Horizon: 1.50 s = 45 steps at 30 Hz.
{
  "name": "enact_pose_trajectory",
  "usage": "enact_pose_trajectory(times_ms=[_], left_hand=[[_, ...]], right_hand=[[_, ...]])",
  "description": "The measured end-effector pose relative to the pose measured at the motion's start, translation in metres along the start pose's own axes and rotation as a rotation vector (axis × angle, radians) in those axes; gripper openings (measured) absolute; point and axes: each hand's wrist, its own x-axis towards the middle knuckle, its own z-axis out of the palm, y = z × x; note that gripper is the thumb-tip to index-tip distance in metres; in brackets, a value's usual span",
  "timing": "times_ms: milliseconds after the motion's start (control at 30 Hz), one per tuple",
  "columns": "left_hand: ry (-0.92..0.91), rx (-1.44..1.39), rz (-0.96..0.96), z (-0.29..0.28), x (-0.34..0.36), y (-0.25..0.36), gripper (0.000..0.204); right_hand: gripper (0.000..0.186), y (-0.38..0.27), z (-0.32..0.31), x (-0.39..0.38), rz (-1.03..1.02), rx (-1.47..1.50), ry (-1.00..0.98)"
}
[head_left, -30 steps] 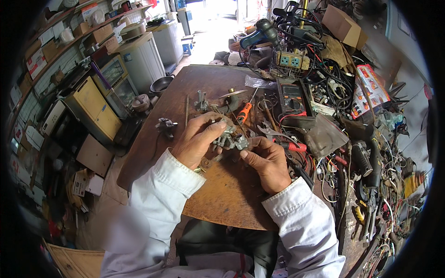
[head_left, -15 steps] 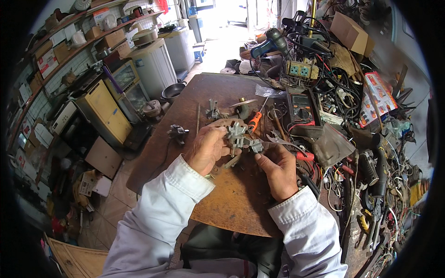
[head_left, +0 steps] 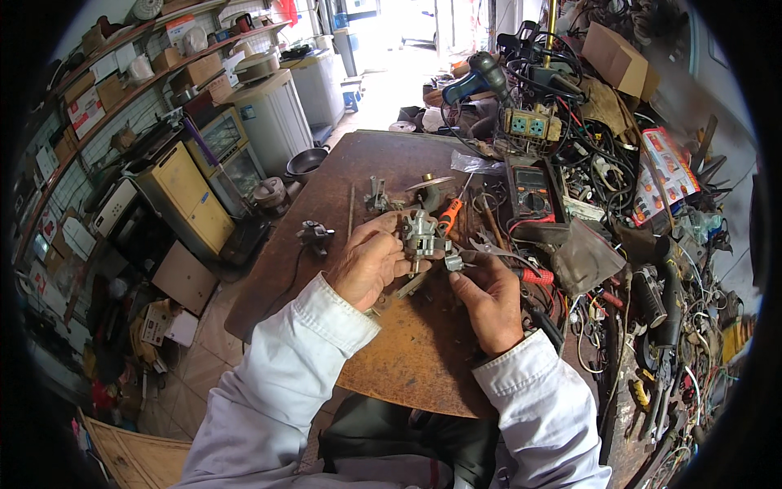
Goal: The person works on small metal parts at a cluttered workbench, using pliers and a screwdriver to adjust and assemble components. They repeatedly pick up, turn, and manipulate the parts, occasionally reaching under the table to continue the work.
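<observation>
Over the wooden table (head_left: 391, 354), my left hand (head_left: 365, 267) has its fingers closed round a silver cast-metal part (head_left: 420, 232) that looks like a valve body. Close to its right side, my right hand (head_left: 491, 301) pinches a small grey metal piece (head_left: 454, 262) between thumb and fingers. Whether the two pieces touch I cannot tell. Just beyond them lies an orange-handled screwdriver (head_left: 450, 214). Similar metal parts rest farther off, one upright (head_left: 376, 196) and one at the left (head_left: 314, 234) beside a dark wire. A thin disc with a brass-coloured top (head_left: 429, 182) stands near the screwdriver.
On the right, a multimeter (head_left: 533, 196), a plastic bag (head_left: 586, 257), red-handled pliers (head_left: 533, 275) and heaps of wires and tools crowd the table. A heat gun (head_left: 476, 79) lies at the back right. Cabinets (head_left: 189, 200) and shelves line the left.
The cast-metal part in my left hand has turned slightly and shifted a little right. My right hand keeps its pinch on the small piece, almost unmoved.
</observation>
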Motion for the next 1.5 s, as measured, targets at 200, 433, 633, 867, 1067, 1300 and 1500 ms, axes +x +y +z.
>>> enact_pose_trajectory(times_ms=[200, 433, 633, 867, 1067, 1300, 1500], left_hand=[[0.026, 0.043, -0.004, 0.007, -0.001, 0.005, 0.042], [0.035, 0.05, -0.002, 0.003, -0.001, 0.0, 0.039], [0.03, 0.072, -0.004, 0.003, -0.002, 0.001, 0.041], [0.024, 0.076, -0.018, 0.008, -0.001, 0.003, 0.045], [0.031, 0.039, -0.022, 0.002, -0.001, 0.002, 0.044], [0.047, 0.038, -0.015, 0.004, 0.0, 0.0, 0.043], [0.057, 0.065, -0.013, 0.002, 0.0, -0.001, 0.042]], right_hand=[[0.038, -0.003, 0.0, -0.001, -0.017, -0.027, -0.004], [0.04, 0.0, 0.001, 0.0, -0.04, -0.053, -0.01], [0.04, 0.0, -0.001, 0.0, -0.005, -0.082, -0.046], [0.045, -0.003, 0.001, -0.002, -0.018, -0.085, -0.055], [0.042, -0.007, 0.003, -0.004, -0.009, -0.111, -0.053], [0.041, -0.011, 0.002, -0.005, -0.095, -0.19, -0.039], [0.039, -0.011, 0.003, -0.005, -0.08, -0.201, -0.042]])
